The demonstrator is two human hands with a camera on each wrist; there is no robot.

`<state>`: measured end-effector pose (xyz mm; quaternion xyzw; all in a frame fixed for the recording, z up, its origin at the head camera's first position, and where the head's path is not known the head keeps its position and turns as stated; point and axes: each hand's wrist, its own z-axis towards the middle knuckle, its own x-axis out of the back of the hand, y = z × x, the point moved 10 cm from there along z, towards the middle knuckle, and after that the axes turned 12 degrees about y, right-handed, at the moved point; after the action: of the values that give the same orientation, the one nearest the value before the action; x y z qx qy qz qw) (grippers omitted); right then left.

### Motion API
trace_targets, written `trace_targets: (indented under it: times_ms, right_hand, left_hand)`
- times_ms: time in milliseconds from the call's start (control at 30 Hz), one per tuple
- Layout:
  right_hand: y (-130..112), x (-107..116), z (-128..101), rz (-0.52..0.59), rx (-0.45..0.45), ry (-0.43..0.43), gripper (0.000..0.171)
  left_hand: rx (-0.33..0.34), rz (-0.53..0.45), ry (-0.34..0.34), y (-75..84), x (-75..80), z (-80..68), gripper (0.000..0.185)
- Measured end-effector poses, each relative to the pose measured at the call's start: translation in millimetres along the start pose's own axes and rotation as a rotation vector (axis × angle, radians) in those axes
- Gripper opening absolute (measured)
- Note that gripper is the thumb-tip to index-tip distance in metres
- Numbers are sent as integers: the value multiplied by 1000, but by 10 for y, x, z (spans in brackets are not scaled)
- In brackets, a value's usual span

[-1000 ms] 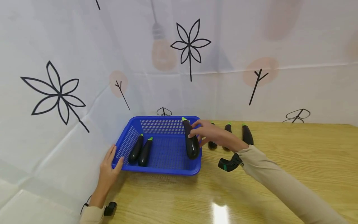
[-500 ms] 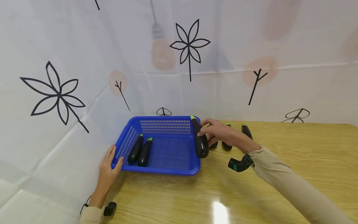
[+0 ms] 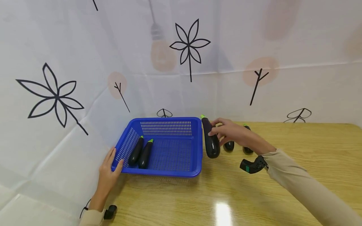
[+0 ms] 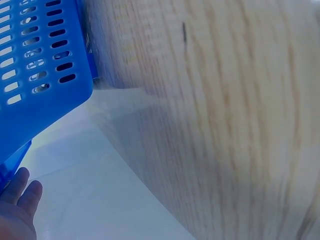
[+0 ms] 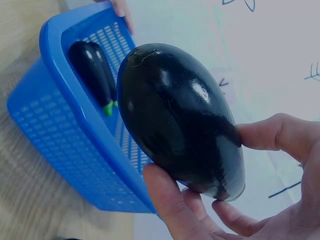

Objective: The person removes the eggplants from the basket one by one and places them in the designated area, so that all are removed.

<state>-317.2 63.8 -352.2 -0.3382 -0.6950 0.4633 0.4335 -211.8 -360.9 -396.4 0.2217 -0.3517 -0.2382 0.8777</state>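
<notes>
My right hand (image 3: 219,131) grips a dark purple eggplant (image 3: 211,141) with a green stem, held tilted just right of the blue slotted basket (image 3: 158,171) and above the table. In the right wrist view my thumb and fingers (image 5: 167,197) wrap round the eggplant (image 5: 180,115), with the basket (image 5: 65,130) behind it. Two eggplants (image 3: 140,153) lie side by side in the basket's left half. My left hand (image 3: 108,168) rests with straight fingers against the basket's front left corner; its fingers (image 4: 20,197) show beside the basket wall (image 4: 40,65).
Two more eggplants (image 3: 229,146) (image 3: 248,149) lie on the wooden table (image 3: 297,169) behind my right hand, partly hidden by it. A white printed cloth (image 3: 56,94) hangs close behind and to the left of the basket.
My right hand has carried the eggplant rightward from over the basket's right side to just past its right rim. The left hand and the basket have stayed put.
</notes>
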Motion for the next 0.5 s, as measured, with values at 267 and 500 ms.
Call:
trace_targets:
  times_ms: [267, 500]
  right_hand:
    - [33, 133, -51, 13, -1, 2, 68]
    - [86, 258, -75, 15, 3, 9, 65]
  left_hand:
    - [-7, -1, 9, 0, 9, -5, 59]
    - [-13, 0, 11, 9, 4, 4, 59]
